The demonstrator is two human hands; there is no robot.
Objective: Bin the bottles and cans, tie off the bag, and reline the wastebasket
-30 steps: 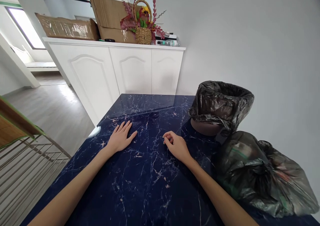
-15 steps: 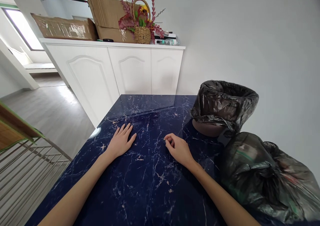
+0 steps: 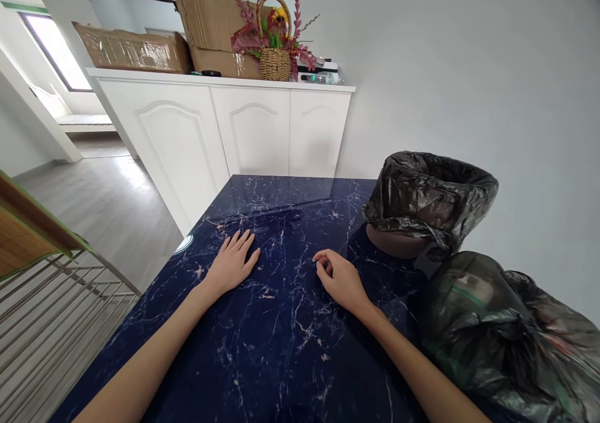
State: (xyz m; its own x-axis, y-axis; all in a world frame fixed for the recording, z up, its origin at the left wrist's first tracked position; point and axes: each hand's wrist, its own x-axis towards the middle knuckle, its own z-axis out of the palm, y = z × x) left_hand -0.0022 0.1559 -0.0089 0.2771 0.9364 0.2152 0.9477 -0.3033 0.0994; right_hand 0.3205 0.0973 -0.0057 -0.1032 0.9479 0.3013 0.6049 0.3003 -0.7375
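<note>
My left hand (image 3: pixel 233 262) lies palm down on the dark blue marble-patterned table (image 3: pixel 276 360), fingers spread and nothing under them that I can see. To its right, my right hand (image 3: pixel 341 279) rests on its side on the same surface. Its fingers are curled, with thumb and forefinger brought close together. Whether anything small sits between those fingertips cannot be made out. Beyond the right hand stands a brown bin (image 3: pixel 398 243) lined with a black plastic bag (image 3: pixel 417 201). Nearer me, beside the right forearm, is a knotted, filled black bag (image 3: pixel 487 323).
A white cabinet (image 3: pixel 260 129) stands past the table's far edge, carrying cardboard boxes (image 3: pixel 135 51), a flower basket (image 3: pixel 275 64) and a plastic bottle (image 3: pixel 325 78). A metal rack (image 3: pixel 94 292) is at the left. The wall (image 3: pixel 445 85) runs along the right.
The whole view has shifted slightly, so things appear a little further right. Both hands keep their places and poses on the table.
</note>
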